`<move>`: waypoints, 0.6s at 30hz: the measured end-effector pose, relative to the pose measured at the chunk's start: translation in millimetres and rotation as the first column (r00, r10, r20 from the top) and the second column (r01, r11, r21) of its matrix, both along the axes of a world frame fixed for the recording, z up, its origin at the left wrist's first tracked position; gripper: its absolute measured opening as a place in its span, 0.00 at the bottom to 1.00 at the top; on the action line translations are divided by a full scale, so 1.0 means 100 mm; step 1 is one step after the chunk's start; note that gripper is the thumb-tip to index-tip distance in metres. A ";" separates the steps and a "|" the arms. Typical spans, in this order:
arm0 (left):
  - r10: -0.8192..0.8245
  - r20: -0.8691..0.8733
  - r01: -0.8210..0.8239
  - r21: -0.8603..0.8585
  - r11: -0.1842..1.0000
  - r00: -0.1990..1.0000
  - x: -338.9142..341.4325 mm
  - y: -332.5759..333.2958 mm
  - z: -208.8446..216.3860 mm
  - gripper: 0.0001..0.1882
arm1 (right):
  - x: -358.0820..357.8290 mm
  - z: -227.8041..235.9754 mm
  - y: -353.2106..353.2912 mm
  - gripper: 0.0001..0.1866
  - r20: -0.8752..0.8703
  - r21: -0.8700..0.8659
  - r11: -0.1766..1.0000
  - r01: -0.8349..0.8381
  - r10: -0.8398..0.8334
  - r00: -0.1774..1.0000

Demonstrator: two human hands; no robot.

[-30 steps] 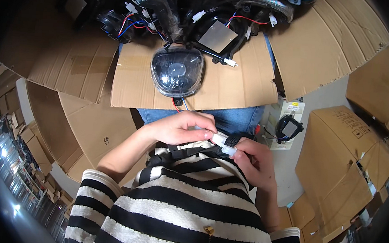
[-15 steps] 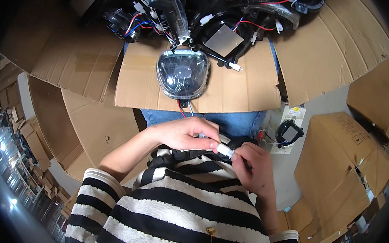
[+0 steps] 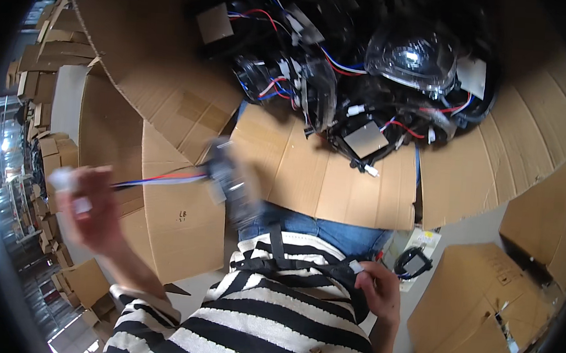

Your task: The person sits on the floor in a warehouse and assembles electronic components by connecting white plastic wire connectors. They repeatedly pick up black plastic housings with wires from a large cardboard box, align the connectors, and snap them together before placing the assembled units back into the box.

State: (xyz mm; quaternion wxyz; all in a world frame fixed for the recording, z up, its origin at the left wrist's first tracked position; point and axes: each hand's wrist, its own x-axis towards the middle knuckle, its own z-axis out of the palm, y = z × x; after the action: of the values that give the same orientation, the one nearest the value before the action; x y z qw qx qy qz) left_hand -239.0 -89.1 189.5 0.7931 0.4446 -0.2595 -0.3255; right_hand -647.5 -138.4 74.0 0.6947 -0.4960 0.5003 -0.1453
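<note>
Out to the left, my left hand (image 3: 90, 206) is smeared by motion, closed on the wires (image 3: 158, 179) of a headlamp. A blurred white connector (image 3: 63, 178) sticks out beyond its fingers. Those red, blue and white wires stretch right to the headlamp (image 3: 235, 183), a clear-lensed unit, blurred and tilted over the edge of the cardboard. In front of my waist at the right, my right hand (image 3: 380, 291) pinches a small white connector (image 3: 355, 266) between thumb and fingers. What is attached to that connector is hard to make out against the black strap.
Ahead, an open cardboard box (image 3: 322, 179) holds a heap of black headlamps (image 3: 413, 54) with loose coloured wires. A round black part (image 3: 413, 263) with a metal plate lies on a pale surface at right. Another carton (image 3: 484, 302) stands beside it.
My hands have parted: the left swung far left, pulling the headlamp off the cardboard flap by its wires. My right hand moved slightly down with a white connector. The view has shifted.
</note>
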 end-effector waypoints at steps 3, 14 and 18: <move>-0.127 0.512 0.167 -0.033 0.985 0.849 0.69 0.24 0.51 0.14 | 0.08 -0.01 0.02 0.05 -0.067 -0.062 0.994 -0.086 0.082 0.994; -0.089 0.653 -0.555 0.700 0.448 0.752 2.01 0.70 -1.48 0.14 | 0.29 0.09 -0.10 0.09 -0.024 -0.126 0.978 -0.166 0.164 0.986; -0.232 0.554 -0.435 0.801 0.411 0.800 2.32 0.88 -1.69 0.14 | 0.36 0.15 -0.13 0.05 0.007 -0.040 0.989 -0.141 0.141 0.990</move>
State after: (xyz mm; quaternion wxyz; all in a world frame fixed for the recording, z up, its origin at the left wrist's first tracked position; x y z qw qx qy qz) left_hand -6.8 -1.2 20.2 0.3205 0.8921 -0.2441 -0.2046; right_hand -611.4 -151.6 88.5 0.6957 -0.5431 0.4575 -0.1081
